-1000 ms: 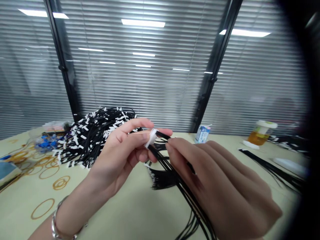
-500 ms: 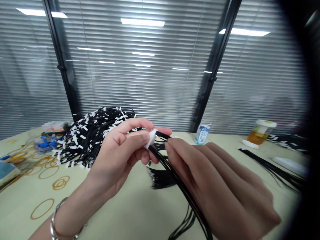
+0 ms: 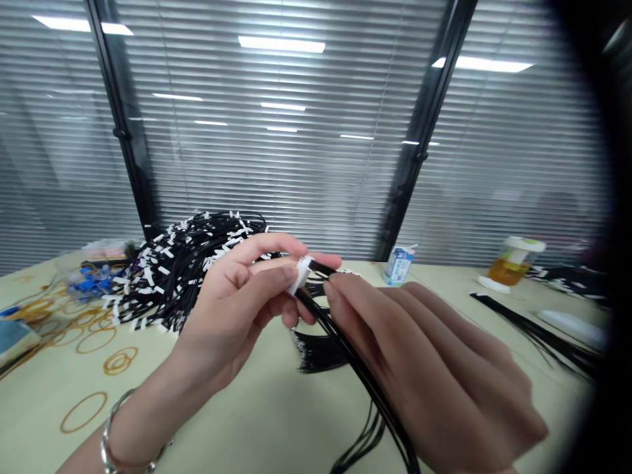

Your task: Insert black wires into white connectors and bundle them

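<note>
White plastic, the connector sits pinched between the left hand's thumb and forefinger, above mid-table. Its black wires trail off toward five o'clock, passing under the right hand, whose fingertips close on them just beside the connector, at its four o'clock.

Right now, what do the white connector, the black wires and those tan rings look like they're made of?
White connector: probably moulded plastic, matte, ribbed edge. Black wires: thin, bending insulation, slightly glossy, likely plastic; the core is hidden. Tan rings: likely rubber bands, thin, lying limp.
</note>
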Demonstrator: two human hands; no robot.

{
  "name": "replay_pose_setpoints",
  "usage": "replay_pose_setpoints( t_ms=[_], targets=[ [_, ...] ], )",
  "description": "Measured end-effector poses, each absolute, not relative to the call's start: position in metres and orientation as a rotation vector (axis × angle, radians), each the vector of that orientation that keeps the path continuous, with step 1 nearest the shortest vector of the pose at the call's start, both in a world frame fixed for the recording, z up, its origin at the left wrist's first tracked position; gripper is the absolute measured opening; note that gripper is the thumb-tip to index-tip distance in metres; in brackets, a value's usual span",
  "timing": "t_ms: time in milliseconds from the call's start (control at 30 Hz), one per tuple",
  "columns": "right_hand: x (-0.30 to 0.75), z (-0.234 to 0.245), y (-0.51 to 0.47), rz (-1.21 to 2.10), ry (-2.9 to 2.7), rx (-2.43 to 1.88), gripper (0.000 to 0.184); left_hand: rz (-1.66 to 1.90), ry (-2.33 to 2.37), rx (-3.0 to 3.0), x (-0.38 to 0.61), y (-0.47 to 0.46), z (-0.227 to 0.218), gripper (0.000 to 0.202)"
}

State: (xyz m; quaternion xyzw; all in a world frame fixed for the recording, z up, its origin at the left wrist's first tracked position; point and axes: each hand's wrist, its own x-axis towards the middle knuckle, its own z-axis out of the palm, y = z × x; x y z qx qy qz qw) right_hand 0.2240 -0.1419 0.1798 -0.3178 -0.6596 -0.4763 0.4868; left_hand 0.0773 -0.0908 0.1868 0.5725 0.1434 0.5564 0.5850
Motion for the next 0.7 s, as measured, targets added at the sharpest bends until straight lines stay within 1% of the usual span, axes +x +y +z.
replay_pose_setpoints(
  t_ms=[167,333,567,700],
  targets=[
    [0.224,0.177,-0.142,-1.131,-1.631,-0.771,0.016,1.276,0.299,1.337,0.077,-0.092,0.186,0.013],
    [0.229,0.179,-0.134,-1.250,-1.626,-0.669,0.012,1.313,0.305,1.379,0.079,-0.093,0.186,0.010],
    [0.226,0.176,-0.132,-1.199,-1.621,-0.608,0.014,1.392,0.327,1.508,0.080,-0.093,0.187,0.007],
    [0.226,0.174,-0.126,-1.194,-1.627,-0.586,0.015,1.408,0.336,1.595,0.079,-0.092,0.186,0.010]
  ],
)
